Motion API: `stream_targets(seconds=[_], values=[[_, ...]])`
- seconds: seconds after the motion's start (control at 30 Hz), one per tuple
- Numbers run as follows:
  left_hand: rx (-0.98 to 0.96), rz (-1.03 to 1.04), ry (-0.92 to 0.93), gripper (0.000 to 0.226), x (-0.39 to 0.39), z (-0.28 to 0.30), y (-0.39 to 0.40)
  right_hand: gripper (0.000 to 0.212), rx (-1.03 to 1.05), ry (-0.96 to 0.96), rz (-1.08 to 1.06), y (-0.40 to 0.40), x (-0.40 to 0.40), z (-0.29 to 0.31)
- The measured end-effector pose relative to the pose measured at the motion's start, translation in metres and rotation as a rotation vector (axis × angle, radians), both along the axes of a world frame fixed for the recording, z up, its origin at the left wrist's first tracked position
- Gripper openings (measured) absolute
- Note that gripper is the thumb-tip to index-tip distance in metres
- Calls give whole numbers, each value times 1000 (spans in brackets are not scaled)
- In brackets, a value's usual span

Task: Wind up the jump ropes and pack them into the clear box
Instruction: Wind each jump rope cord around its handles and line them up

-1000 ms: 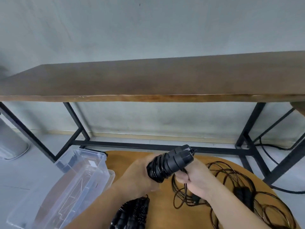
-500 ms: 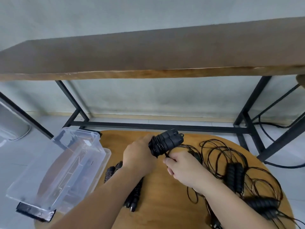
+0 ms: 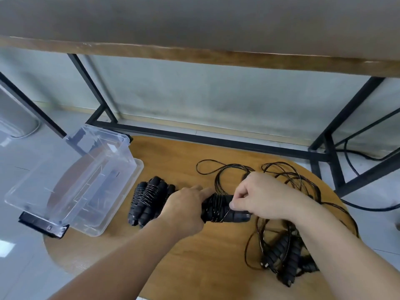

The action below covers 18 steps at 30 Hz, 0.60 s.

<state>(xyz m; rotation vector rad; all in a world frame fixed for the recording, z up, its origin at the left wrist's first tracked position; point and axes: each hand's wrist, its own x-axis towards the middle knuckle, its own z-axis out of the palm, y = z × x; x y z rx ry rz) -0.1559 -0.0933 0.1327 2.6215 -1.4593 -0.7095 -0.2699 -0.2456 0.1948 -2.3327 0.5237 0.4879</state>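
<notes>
Both hands are reaching forward over a round wooden counter [image 3: 194, 256]. The left hand [image 3: 186, 210] is gripping a pair of black jump rope handles [image 3: 218, 207] wound with thin cord, while the right hand [image 3: 263, 197] is pinching the cord against them. A clear box [image 3: 127, 148] is sitting at the left, nothing visible inside. Wound ropes [image 3: 149, 199] are lying beside it; loose ropes [image 3: 285, 254] are tangling at right.

Single head-worn wide-angle view, looking forward and steeply down, close over the round wooden board [image 3: 194, 256] on the floor, dark wooden tabletop [image 3: 194, 29] far above, walls bowed by the lens
</notes>
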Motion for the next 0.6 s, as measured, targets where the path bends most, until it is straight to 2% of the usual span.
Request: stream_targets(seconds=[0.2, 0.33, 0.5, 0.6], values=[[-16, -152, 3, 79, 6, 13, 7, 13, 167, 38, 85, -28, 13, -4], [-56, -198, 59, 79, 8, 29, 9, 11, 409, -30, 76, -39, 19, -16], [-74, -198, 211, 66, 10, 33, 17, 20, 724, -26, 40, -38, 27, -39], [-162, -67, 435, 64, 8, 32, 29, 13, 951, -70, -30, -30, 27, -56]])
